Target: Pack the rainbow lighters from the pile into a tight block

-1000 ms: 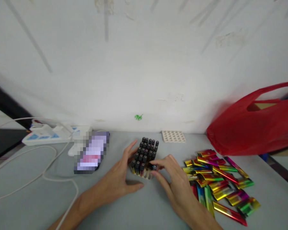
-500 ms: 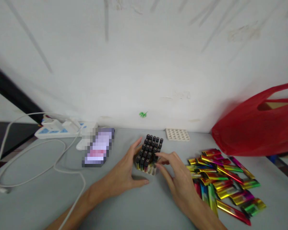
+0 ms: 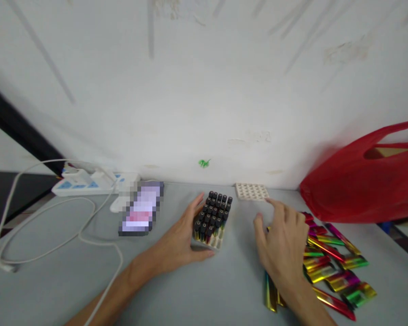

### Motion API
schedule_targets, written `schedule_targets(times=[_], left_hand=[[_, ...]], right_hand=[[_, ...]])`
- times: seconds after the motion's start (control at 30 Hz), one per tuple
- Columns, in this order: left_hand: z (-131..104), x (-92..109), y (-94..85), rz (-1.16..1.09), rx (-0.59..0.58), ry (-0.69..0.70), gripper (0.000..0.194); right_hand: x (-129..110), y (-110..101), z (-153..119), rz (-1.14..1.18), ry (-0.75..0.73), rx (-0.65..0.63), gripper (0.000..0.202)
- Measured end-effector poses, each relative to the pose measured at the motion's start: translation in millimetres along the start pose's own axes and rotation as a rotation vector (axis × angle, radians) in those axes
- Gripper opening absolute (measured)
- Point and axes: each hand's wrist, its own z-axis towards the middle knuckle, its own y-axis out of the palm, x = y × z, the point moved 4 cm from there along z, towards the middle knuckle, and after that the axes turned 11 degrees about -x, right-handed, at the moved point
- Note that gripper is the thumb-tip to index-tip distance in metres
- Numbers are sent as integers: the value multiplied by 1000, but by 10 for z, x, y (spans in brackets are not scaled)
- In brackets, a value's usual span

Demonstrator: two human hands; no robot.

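Slim pieces with black tops (image 3: 213, 212) stand upright in rows in a white holed tray (image 3: 217, 241), with bare holes showing at its front right corner. My left hand (image 3: 182, 237) rests around the tray's left side, its fingers along the far left and its thumb at the front edge. To the right, my right hand (image 3: 284, 237) hovers over the near side of a pile of shiny metallic-coloured flat sticks (image 3: 321, 271), which resemble lighters. Its thumb and index finger are apart, and nothing shows between them. The hand hides part of the pile.
A second white holed tray (image 3: 251, 191) lies flat by the wall. At the right stands a red bag (image 3: 357, 181). On the left are a phone (image 3: 143, 208), a power strip (image 3: 88, 183) and a looped white cable (image 3: 85, 233).
My right hand has left the tray's right side and moved right, over the pile, with its fingers opened. My left thumb has come closer to the tray's front edge.
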Motion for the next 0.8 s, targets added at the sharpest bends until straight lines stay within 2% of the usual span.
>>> schedule_targets(times=[0.07,0.13,0.3,0.37,0.6,0.8], left_hand=[[3,-10,0,1,-9,-8,139],[7,-18,1,-2,-11,-14,139],[13,-19,-6,-19,16,-20,140],[12,-17,-11,-20,30,-28,140],[18,-1,-13,-20,32,-24,144],[14,3,-35,-20,-12,6,142]], right_hand=[[185,-8,76,-260,158,-30,52],[365,3,134,-444,245,-107,54],[666,103,179,-580,268,-291,51],[689,160,179,-533,222,-314,46],[696,328,201,-151,157,-266,31],[649,310,262,165,98,-193,26]])
